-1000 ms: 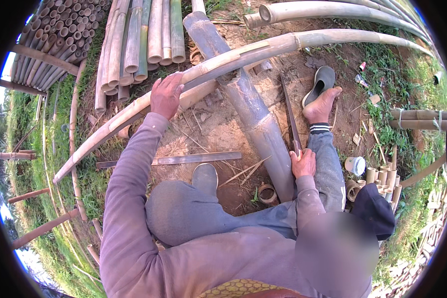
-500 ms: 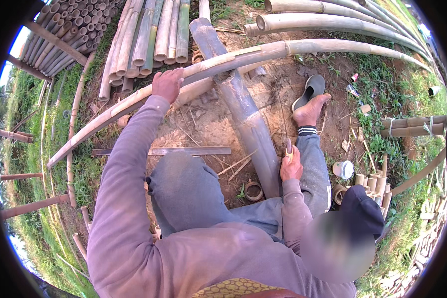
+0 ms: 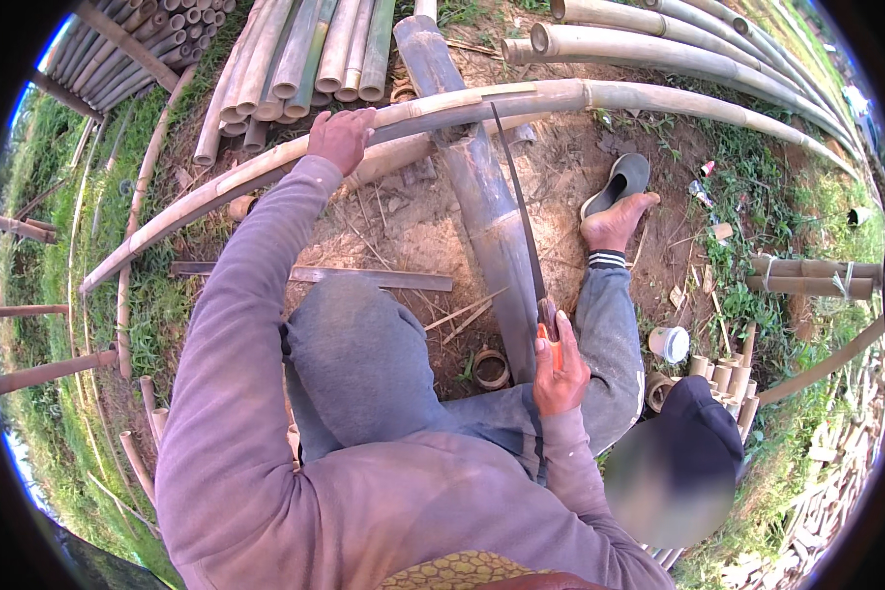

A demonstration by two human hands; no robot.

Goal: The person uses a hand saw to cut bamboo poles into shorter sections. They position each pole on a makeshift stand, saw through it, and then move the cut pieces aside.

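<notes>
My left hand (image 3: 340, 141) is closed over the upper side of a long bamboo pole (image 3: 649, 95), which bends across the view. The pole rests across a thick, dark bamboo log (image 3: 497, 236) on the ground. In my right hand (image 3: 561, 379) is the orange handle of a hand saw (image 3: 523, 211), low in front of me beside the log. Its long, narrow blade points away from me, and the tip reaches the pole where a pale strip shows. Whether the teeth touch the pole I cannot tell.
Stacked bamboo poles (image 3: 339, 49) lie at the far left, more poles (image 3: 649, 54) at the far right. A flat strip (image 3: 374, 278) lies by my knee. A white tub (image 3: 670, 343) and short bamboo pieces (image 3: 726, 378) stand at right. A bamboo ring (image 3: 491, 368) sits near the log.
My right hand has moved left and slightly nearer with the saw. The blade has swung left and now reaches the pole. My left hand stays on the pole, while the view has shifted slightly.
</notes>
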